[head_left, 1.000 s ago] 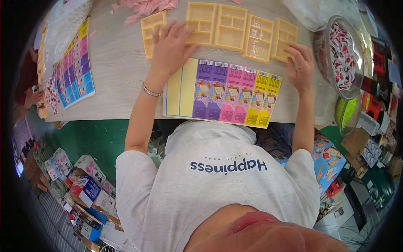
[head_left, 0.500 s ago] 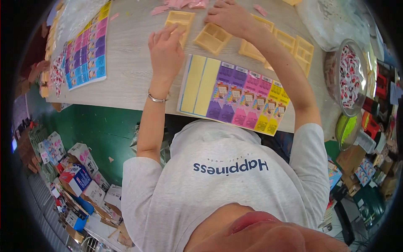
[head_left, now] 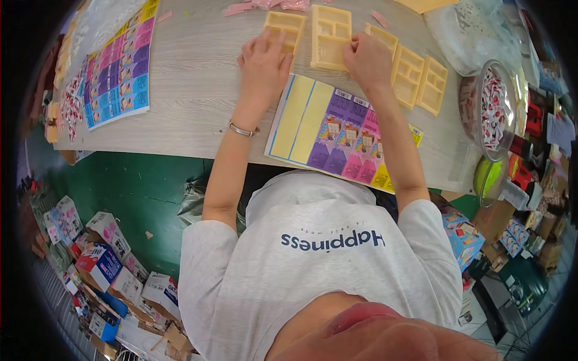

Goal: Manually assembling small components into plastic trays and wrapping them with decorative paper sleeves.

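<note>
My left hand (head_left: 263, 69) lies over the near end of a pale yellow compartment tray (head_left: 289, 24), fingers spread and thumb by its right edge. Right of it stands a second compartment tray (head_left: 332, 53), lined up nearly straight. My right hand (head_left: 368, 63) is curled closed at that tray's right edge; its fingertips are partly hidden. Behind the right hand is another tray (head_left: 383, 37), partly covered. Two more trays, one (head_left: 407, 75) beside the other (head_left: 432, 85), slant away to the right. A printed card sheet (head_left: 313, 120) in yellow, purple and pink lies below my hands, partly under my right forearm.
A second printed sheet (head_left: 120, 75) lies at the left. Pink pieces (head_left: 265, 5) are at the far edge. A clear bowl of small wrapped packets (head_left: 495, 111) stands at the right, near a plastic bag (head_left: 466, 30). Boxes (head_left: 102, 262) crowd the floor at left.
My right hand has drawn back toward me and to the right, and curled. The middle tray has turned from slanted to straight. The left hand and its tray have shifted right.
</note>
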`<state>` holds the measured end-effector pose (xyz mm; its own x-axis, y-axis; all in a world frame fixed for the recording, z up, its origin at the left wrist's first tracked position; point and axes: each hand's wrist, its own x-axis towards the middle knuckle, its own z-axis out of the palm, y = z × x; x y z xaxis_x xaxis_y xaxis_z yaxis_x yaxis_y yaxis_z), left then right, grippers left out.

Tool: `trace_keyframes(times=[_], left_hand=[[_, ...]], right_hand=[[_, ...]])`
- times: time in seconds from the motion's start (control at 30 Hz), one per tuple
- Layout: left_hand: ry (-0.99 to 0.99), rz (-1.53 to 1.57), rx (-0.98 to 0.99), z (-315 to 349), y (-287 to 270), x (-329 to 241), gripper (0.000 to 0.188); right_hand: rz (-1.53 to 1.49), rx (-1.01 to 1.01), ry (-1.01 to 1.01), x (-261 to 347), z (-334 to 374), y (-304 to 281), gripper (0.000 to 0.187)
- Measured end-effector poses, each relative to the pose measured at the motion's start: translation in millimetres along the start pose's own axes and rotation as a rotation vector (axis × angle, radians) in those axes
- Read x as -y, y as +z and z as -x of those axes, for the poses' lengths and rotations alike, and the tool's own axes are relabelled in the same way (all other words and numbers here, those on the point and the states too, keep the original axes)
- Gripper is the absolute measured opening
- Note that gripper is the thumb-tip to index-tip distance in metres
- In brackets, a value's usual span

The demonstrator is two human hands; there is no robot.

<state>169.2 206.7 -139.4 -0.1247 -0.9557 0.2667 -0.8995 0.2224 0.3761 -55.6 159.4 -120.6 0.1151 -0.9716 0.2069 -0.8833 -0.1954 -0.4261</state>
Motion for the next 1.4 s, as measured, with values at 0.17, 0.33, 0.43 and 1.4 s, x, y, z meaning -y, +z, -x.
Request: trace_keyframes(times=[0.17, 0.33, 0.43, 1.4], left_hand=[[-0.116, -0.018, -0.168, -6, -9, -1, 0.077], [-0.114, 0.023, -0.078, -13, 1, 22, 0.069], [-0.109, 0.061, -0.054, -19, 8, 8, 0.063], [0.148, -0.070, 0.097, -43, 37, -101, 0.073]], right_hand=[[0.175, 0.009, 0.067, -5, 5, 10, 0.018], [0.217, 0.019, 0.048, -2, 3, 2, 0.023], [0.167, -0.028, 0.083, -4, 9, -2, 0.025], [0.292, -0.281, 0.281, -109, 80, -77, 0.070]])
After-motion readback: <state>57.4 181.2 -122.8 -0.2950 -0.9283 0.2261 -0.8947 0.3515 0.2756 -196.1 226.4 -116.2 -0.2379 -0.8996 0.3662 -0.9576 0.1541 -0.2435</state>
